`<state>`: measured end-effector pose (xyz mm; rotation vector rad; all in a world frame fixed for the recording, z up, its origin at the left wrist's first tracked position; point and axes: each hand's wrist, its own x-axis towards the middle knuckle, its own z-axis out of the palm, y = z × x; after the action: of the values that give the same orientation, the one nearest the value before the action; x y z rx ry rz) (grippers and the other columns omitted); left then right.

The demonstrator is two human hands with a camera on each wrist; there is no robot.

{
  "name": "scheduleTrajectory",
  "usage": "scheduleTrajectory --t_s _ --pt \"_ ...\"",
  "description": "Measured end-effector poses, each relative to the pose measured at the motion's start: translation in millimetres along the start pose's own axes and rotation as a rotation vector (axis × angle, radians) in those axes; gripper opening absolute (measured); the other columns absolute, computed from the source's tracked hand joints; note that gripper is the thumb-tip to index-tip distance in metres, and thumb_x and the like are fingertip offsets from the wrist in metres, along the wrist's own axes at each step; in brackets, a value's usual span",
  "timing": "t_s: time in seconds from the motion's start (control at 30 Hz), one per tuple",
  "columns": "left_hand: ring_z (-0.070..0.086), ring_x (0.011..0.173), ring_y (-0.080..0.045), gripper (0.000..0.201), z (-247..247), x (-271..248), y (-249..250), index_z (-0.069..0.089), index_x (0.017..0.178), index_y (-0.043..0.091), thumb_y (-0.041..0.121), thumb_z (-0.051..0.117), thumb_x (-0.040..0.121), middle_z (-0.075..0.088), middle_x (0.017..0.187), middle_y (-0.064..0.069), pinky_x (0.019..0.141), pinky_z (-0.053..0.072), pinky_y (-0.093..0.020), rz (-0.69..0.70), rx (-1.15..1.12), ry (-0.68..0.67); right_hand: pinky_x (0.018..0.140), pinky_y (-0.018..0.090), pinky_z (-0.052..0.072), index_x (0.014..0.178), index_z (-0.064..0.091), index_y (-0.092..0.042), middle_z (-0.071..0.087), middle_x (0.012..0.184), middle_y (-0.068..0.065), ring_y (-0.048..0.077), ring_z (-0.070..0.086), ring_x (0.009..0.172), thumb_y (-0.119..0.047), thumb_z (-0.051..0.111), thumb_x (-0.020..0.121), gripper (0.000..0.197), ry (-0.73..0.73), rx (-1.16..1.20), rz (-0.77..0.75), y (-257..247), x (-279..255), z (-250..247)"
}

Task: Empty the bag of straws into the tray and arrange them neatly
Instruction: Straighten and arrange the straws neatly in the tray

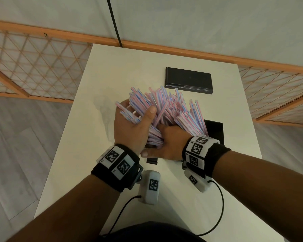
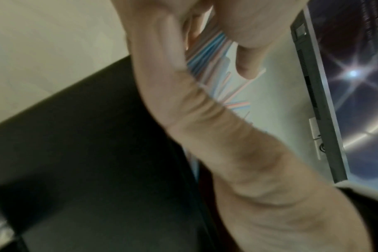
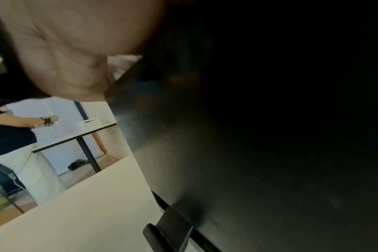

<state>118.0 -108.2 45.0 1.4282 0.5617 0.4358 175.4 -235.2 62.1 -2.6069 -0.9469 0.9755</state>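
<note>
A big fanned bundle of pink-and-blue striped straws (image 1: 166, 109) is held in both hands over a black tray (image 1: 216, 131). The tray is mostly hidden under the straws and hands. My left hand (image 1: 138, 114) grips the left part of the bundle, thumb across the top. The right hand (image 1: 163, 144) grasps the straws' near ends, its fingers hidden beneath them. In the left wrist view the straws (image 2: 207, 51) show between my fingers above the tray (image 2: 76, 153). My palm (image 3: 65, 51) and the tray wall (image 3: 248, 136) fill the right wrist view.
A second flat black tray or lid (image 1: 189, 81) lies at the back of the white table (image 1: 112, 70). What looks like a clear plastic bag (image 1: 102, 109) lies left of the hands. Another person (image 3: 15, 133) stands at a far table.
</note>
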Motion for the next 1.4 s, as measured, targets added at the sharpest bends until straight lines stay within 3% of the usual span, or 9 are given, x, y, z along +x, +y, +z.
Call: scheduleTrajectory --t_s 0.37,0.5,0.67,0.77,0.93,1.07,1.17,1.3,1.4 --pt "0.073 0.103 -0.013 0.040 0 -5 3 0.073 0.110 0.019 0.047 0.075 0.083 0.077 0.106 0.003 0.097 0.056 -0.046 -0.083 -0.041 -0.034 0.086 0.035 0.052 0.122 0.058 -0.022 0.068 0.110 -0.004 0.019 0.064 0.101 -0.055 0.064 0.077 0.056 0.212 -0.004 -0.164 20 -65 0" --pt "0.070 0.104 -0.002 0.022 2 -7 2 0.074 0.112 0.024 0.027 0.075 0.090 0.077 0.107 0.012 0.098 0.055 -0.032 -0.131 -0.008 -0.071 0.077 0.032 0.053 0.096 0.067 -0.020 0.069 0.089 -0.005 0.019 0.065 0.085 -0.053 0.071 0.075 0.039 0.289 -0.017 -0.009 49 -85 5" --pt "0.068 0.086 -0.010 0.013 10 -12 -5 0.073 0.094 0.029 0.041 0.070 0.092 0.073 0.088 0.013 0.093 0.053 -0.035 -0.316 0.120 -0.054 0.080 0.030 0.047 0.103 0.058 -0.025 0.062 0.096 -0.006 0.019 0.059 0.092 -0.063 0.064 0.076 0.048 0.209 -0.008 0.067 63 -74 25" --pt "0.057 0.078 -0.018 0.040 11 -13 1 0.057 0.078 0.022 0.059 0.060 0.093 0.061 0.082 0.006 0.087 0.045 -0.034 -0.394 0.192 0.029 0.081 0.033 0.050 0.106 0.058 -0.029 0.063 0.098 -0.007 0.020 0.061 0.093 -0.073 0.051 0.070 0.057 0.238 0.026 0.016 59 -66 32" --pt "0.061 0.105 -0.020 0.102 1 -4 -7 0.065 0.122 0.020 0.096 0.042 0.058 0.066 0.115 0.006 0.108 0.044 -0.043 -0.450 0.192 0.000 0.080 0.032 0.046 0.088 0.050 -0.025 0.050 0.093 -0.003 0.018 0.048 0.089 -0.091 0.041 0.061 0.072 0.406 0.012 0.151 65 -61 28" --pt "0.059 0.112 -0.016 0.084 2 -7 -7 0.069 0.112 0.030 0.092 0.052 0.057 0.065 0.111 0.012 0.112 0.038 -0.041 -0.453 0.111 -0.114 0.082 0.036 0.051 0.094 0.056 -0.027 0.056 0.091 -0.007 0.017 0.055 0.087 -0.096 0.029 0.065 0.080 0.295 0.049 0.080 59 -55 34" --pt "0.064 0.106 -0.016 0.074 -2 -4 -10 0.068 0.117 0.024 0.078 0.068 0.067 0.069 0.107 0.009 0.102 0.046 -0.040 -0.275 0.102 -0.003 0.077 0.035 0.051 0.092 0.061 -0.024 0.057 0.085 -0.006 0.015 0.056 0.080 -0.085 0.034 0.070 0.071 0.319 0.103 0.066 55 -57 29" --pt "0.049 0.062 -0.022 0.050 -8 0 -6 0.048 0.068 0.024 0.068 0.070 0.063 0.051 0.061 0.006 0.068 0.042 -0.034 -0.154 0.245 0.065 0.081 0.037 0.052 0.092 0.050 -0.026 0.052 0.096 -0.004 0.019 0.052 0.094 -0.088 0.035 0.066 0.070 0.381 0.042 0.202 62 -59 27" --pt "0.061 0.069 -0.022 0.037 -9 0 0 0.060 0.068 0.020 0.052 0.074 0.081 0.064 0.066 0.007 0.069 0.042 -0.031 -0.094 0.400 0.011 0.083 0.036 0.050 0.097 0.049 -0.026 0.051 0.099 -0.004 0.020 0.051 0.097 -0.088 0.036 0.067 0.070 0.363 0.061 0.196 62 -56 31"
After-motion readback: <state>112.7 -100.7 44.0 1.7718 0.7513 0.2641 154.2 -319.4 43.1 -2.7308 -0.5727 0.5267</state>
